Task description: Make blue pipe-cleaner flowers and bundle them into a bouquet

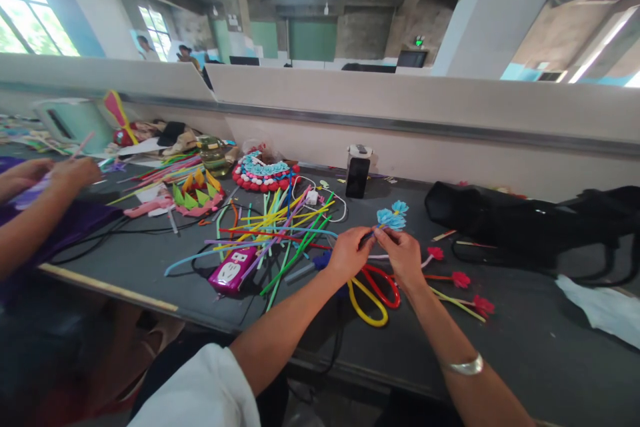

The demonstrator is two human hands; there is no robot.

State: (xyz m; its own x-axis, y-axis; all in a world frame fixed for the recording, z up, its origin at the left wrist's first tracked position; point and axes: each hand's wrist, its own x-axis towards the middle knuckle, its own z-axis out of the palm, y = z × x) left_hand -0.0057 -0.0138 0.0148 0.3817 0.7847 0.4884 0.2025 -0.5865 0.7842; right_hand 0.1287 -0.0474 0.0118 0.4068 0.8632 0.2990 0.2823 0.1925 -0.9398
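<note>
My left hand (350, 255) and my right hand (404, 255) meet above the table, both closed in a pinch on the stem of a light-blue craft flower (391, 217). Its fluffy petals, in a few clusters with a little yellow, stick up past my fingertips; most of the stem is hidden by my fingers. Under and between my forearms lie a yellow loop (379, 321) and a red loop (395, 299). Beside my right wrist are several pink-red flowers (461, 279) on thin stems. A blue tool (323, 260) is partly hidden behind my left hand.
Coloured craft sticks (280, 227) lie piled left of my hands, near a purple power strip (230, 273). A phone (357, 177) stands upright at the back. A black bag (490, 220) lies right. A co-worker's hands (75, 173) work at far left.
</note>
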